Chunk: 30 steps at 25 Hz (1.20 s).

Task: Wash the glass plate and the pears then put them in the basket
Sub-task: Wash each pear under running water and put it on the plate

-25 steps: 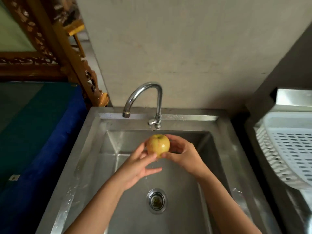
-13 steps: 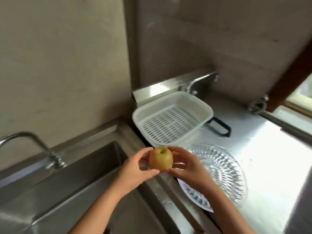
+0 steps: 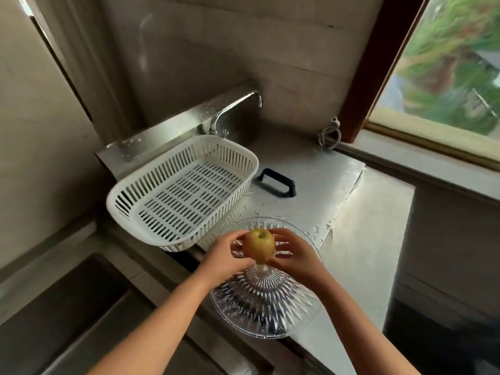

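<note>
A yellow-green pear (image 3: pixel 259 245) is held between my left hand (image 3: pixel 226 259) and my right hand (image 3: pixel 294 255), fingers on either side of it. The pear hangs just above the cut-glass plate (image 3: pixel 266 301), which lies on the steel counter to the right of the sink. The white slotted plastic basket (image 3: pixel 181 190) stands behind and left of the plate, with nothing in it. My forearms cover part of the plate's near rim.
The sink basin (image 3: pixel 62 315) is at the lower left. A second tap (image 3: pixel 232 109) rises behind the basket. A black handle (image 3: pixel 276 182) lies on the wet steel counter (image 3: pixel 319 185). A window (image 3: pixel 446 66) is at the upper right.
Both hands carried the pear from under the running tap over the sink rightward to above the glass plate. My view swung right with them.
</note>
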### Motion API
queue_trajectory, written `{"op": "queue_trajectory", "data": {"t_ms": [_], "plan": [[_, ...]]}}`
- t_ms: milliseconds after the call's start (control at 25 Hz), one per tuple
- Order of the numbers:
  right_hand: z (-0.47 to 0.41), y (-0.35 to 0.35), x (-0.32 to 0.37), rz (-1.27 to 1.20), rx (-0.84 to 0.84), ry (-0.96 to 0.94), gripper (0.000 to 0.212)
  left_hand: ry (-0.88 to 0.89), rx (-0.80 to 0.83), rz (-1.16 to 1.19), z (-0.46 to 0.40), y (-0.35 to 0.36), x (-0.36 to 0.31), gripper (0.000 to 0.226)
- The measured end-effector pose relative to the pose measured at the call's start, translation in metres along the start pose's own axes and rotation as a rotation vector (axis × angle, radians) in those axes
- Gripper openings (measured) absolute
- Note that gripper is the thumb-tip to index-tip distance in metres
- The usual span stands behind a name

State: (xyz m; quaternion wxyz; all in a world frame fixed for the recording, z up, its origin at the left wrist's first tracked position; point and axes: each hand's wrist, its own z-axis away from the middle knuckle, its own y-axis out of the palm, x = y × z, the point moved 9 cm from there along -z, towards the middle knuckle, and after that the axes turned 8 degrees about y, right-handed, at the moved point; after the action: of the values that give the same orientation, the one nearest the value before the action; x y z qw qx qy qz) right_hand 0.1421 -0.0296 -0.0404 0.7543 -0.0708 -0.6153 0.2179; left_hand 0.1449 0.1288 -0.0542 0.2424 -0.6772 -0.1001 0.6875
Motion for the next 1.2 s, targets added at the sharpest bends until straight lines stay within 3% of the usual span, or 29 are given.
{"op": "queue_trajectory", "data": {"t_ms": [400,840,1040,1200], "plan": [[-0.015,0.001,-0.025,0.115,0.040,0.043,0.067,-0.072,0.045,0.001,-0.012,0.018,0.013,0.062],[0.002,-0.018,0.005,0.077,0.026,0.107,0.068,-0.164,0.095,0.143,0.011,-0.002,0.008,0.071],[0.027,0.023,0.066,0.087,0.182,0.021,0.055,-0.156,-0.076,0.296,0.068,-0.063,-0.001,0.047],[0.048,0.144,0.126,0.204,0.434,-0.143,0.048,-0.248,-0.453,0.461,0.169,-0.134,0.025,0.031]]}}
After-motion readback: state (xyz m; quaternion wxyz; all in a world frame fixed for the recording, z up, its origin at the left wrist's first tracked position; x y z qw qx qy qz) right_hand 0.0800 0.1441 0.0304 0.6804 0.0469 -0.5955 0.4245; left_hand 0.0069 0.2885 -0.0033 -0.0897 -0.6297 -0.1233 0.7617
